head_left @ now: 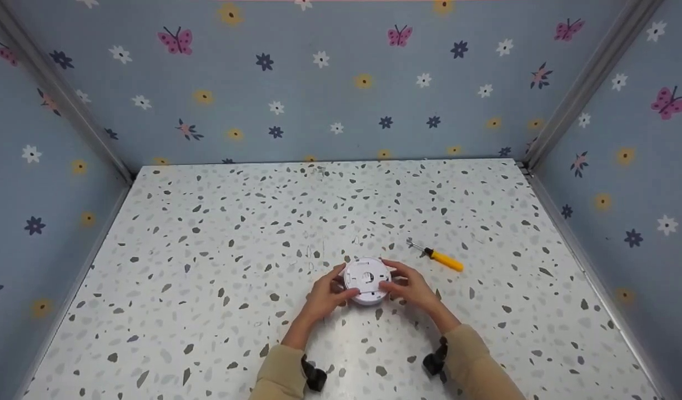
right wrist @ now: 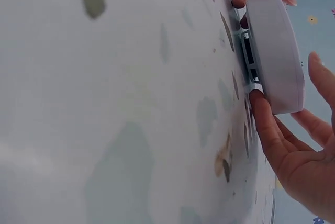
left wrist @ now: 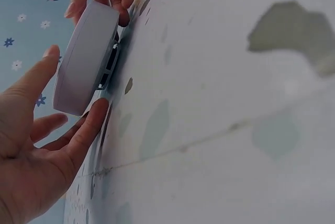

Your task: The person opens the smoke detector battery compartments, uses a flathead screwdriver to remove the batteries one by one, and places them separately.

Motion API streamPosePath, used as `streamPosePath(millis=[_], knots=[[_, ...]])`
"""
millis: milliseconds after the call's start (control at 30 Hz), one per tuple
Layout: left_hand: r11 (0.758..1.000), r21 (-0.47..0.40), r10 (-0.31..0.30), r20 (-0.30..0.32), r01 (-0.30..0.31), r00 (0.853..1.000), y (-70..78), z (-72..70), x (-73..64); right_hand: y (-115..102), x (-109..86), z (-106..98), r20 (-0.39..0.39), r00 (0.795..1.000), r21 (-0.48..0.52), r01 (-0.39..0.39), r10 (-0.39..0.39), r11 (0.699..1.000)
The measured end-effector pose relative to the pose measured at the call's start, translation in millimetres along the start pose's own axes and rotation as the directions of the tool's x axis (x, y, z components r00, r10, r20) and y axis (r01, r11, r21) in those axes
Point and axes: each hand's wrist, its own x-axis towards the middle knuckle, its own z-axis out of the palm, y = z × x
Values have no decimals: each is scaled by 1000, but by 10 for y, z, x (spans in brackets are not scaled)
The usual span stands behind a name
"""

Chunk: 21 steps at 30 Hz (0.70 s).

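Observation:
A round white smoke detector [head_left: 364, 286] sits low over the table in front of me, its flat face with a central hole and small slots turned up. My left hand [head_left: 324, 293] holds its left edge, thumb over the upper face and fingers round the side. On the opposite edge, my right hand [head_left: 413, 287] grips it in much the same way. Both wrist views show the smooth side wall of the detector [left wrist: 86, 59] and a dark slotted part beneath, with fingertips of the right hand [right wrist: 303, 156] under the rim.
A screwdriver [head_left: 446, 260] with a yellow handle and metal shaft lies to the right of the detector, tip toward the upper left. The speckled white table [head_left: 207, 266] is bounded by blue patterned panels [head_left: 330, 94] at the back and both sides.

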Motion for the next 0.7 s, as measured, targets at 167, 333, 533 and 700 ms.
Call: streamPosePath(millis=[167,333,533,700], knots=[[998,-56,-21,-47,18,999,-7,72,-18,-6,19,25,-28,1000,31,3,-2,1000],[999,-36,-34,-96,30,995,-20,131,-24,-15,40,59,-71,997,21,-30,32,999],[999,-31,-43,-119,39,992,-16,175,-25,-5,89,83,-115,992,35,-49,53,998],[996,-80,-39,-127,29,991,172,161,-102,-1,129,85,-136,987,56,-83,90,995]])
